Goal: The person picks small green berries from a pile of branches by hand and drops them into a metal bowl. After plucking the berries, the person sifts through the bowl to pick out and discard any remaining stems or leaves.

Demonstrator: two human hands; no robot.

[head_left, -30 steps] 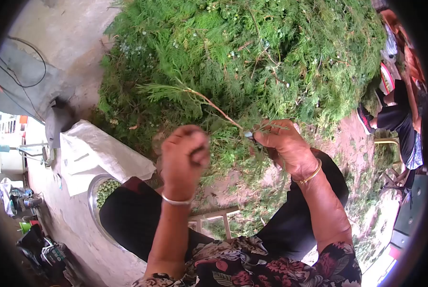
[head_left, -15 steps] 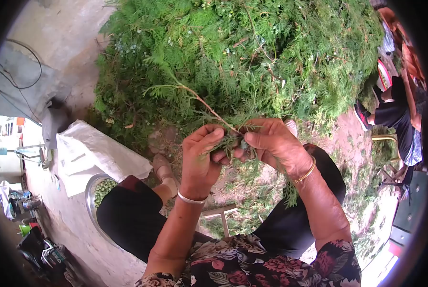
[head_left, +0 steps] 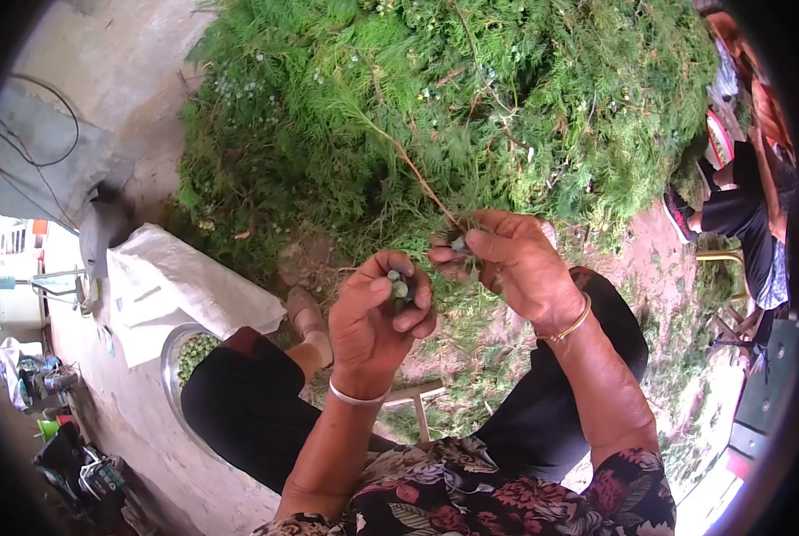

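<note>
My left hand (head_left: 364,326), with a white bangle at its wrist, is curled palm up around a few small green cones (head_left: 400,288). Just to its right and slightly higher, my right hand (head_left: 525,268) pinches the base of a cypress-like sprig (head_left: 410,166). The thin brown stem slants up and left to a feathery green tip. A bluish-green cone (head_left: 459,244) shows by the right thumb. The two hands are apart. Beyond them lies a big heap of cut evergreen branches (head_left: 507,98).
At my left knee is a metal basin (head_left: 169,375) holding many green cones (head_left: 197,355). A white sack (head_left: 194,281) lies past it on the concrete floor. Below my hands is part of a stool frame (head_left: 417,406). Another person (head_left: 744,192) sits at the right edge.
My hands were together at the sprig's base; now the left has drawn back toward me, showing cones in its fingers. The right hand keeps the sprig, which has shifted slightly right.
</note>
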